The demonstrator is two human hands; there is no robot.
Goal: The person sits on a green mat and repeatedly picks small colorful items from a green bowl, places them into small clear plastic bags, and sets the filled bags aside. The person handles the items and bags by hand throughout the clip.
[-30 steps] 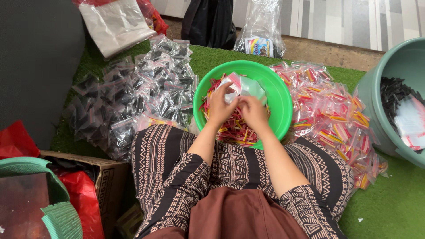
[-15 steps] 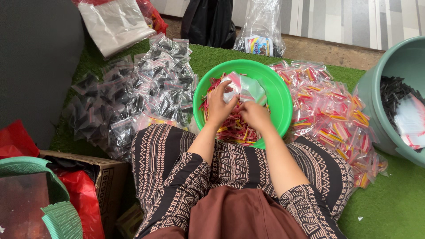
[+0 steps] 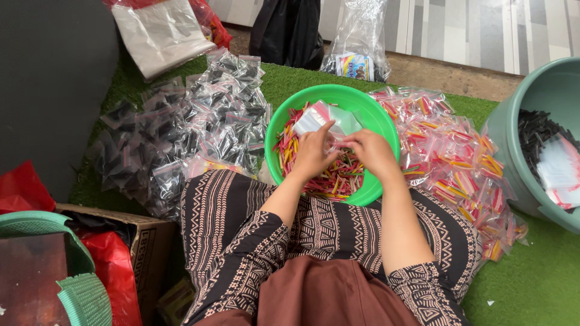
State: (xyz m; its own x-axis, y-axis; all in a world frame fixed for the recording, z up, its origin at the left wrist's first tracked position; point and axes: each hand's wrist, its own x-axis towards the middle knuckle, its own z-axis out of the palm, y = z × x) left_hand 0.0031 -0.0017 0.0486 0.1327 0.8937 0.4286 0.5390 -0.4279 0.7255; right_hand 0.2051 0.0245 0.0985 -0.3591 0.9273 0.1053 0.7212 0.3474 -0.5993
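Both still over the green bowl (image 3: pixel 386 124) as half a second ago, barely shifted: left hand (image 3: pixel 312 154) and right hand (image 3: pixel 371 151) pinching a small clear bag (image 3: pixel 329 118) between them, fingers closed narrow on it, its long axis tilted up-left toward the far rim. Beneath, red, yellow and green sticks (image 3: pixel 338 178) lying crisscross, mostly pointing away. Left, a heap of clear packets of black pieces (image 3: pixel 181 127); right, packets of coloured sticks (image 3: pixel 453 157) and a grey-green tub (image 3: pixel 531 96); far edge, a clear sack with a blue-yellow label (image 3: pixel 355 66).
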